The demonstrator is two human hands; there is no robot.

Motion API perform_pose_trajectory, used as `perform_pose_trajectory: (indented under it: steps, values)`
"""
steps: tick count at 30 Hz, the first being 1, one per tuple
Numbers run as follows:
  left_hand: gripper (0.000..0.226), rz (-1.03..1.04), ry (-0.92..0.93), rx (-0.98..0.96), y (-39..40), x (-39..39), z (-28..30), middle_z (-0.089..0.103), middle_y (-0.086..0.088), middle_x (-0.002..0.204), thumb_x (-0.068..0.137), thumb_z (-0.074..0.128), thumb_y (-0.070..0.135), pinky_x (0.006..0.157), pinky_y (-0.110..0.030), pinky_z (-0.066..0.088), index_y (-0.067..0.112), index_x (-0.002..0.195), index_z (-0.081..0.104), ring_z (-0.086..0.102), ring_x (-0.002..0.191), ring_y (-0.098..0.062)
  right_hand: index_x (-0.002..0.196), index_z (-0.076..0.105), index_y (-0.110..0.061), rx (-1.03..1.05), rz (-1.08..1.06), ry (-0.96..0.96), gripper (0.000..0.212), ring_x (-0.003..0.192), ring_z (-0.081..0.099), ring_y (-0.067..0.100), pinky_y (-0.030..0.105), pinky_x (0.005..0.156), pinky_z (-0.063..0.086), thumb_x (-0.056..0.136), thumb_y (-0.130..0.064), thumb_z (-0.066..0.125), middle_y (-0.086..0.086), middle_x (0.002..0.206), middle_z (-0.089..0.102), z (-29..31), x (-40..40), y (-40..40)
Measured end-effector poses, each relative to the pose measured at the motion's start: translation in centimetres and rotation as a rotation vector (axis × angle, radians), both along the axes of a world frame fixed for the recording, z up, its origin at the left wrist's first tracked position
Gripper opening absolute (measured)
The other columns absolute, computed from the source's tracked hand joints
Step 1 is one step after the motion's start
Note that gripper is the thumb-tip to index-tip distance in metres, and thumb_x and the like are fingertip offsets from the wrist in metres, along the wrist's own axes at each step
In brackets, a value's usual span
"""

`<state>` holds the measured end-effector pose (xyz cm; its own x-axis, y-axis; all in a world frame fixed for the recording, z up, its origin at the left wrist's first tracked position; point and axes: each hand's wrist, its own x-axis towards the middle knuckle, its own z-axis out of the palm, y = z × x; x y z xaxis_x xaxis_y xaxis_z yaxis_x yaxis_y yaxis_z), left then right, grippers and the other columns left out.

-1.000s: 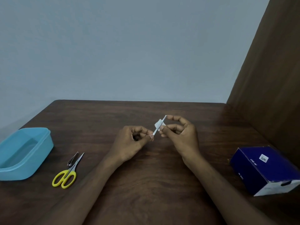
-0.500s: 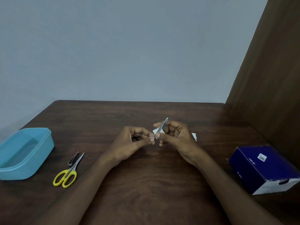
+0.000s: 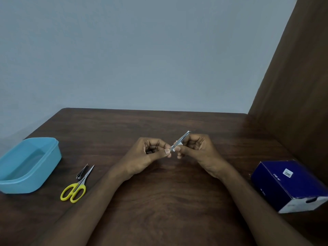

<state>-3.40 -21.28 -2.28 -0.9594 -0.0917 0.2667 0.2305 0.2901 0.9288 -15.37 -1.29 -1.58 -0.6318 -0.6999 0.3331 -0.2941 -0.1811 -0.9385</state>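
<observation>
While tilted over table (image 3: pixel 159 206), pinched at 2 spots: metal tool (image 3: pixel 183 139), low tip by left hand (image 3: pixel 144 156), middle by right hand (image 3: pixel 199 150).

metal tool (image 3: pixel 180 141) end hidden by left fingers (image 3: pixel 166 151) | box (image 3: pixel 284 190) cut right | label (image 3: pixel 287 173) unreadable

**Plain domestic room with a small work corner against the wall.**
A dark wood-grain counter (image 3: pixel 159 201) meets a bare, pale blue-grey painted wall (image 3: pixel 142 59), and a brown wooden panel (image 3: pixel 292 86) closes it off on the right. The things on it are household items, not trade equipment: a light blue plastic container (image 3: pixel 26 183), yellow-handled scissors (image 3: pixel 78 185) lying just beside a nail clipper (image 3: pixel 82 173), and a dark blue cardboard box (image 3: pixel 287 185). The bare left hand (image 3: pixel 147 155) and right hand (image 3: pixel 198 151) pinch a slim metal tool (image 3: pixel 180 141) of the same grooming kind.
</observation>
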Motion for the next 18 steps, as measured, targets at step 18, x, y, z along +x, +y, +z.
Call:
perform_pose_trajectory:
  steps: [18]
  values:
    - [0.014,0.049,-0.006,-0.004,0.0,0.0,-0.1,0.081,-0.004,0.092,0.097,0.075,0.031,0.086,-0.038,0.046,0.018,0.096,0.081,0.067,0.089,-0.017,0.080,0.079,-0.010,-0.164,-0.108,-0.245,0.006,0.065,0.063,0.015,0.030,0.065,0.061,0.080,-0.015,0.083,0.008,0.075,0.069,1.3,-0.5,0.8]
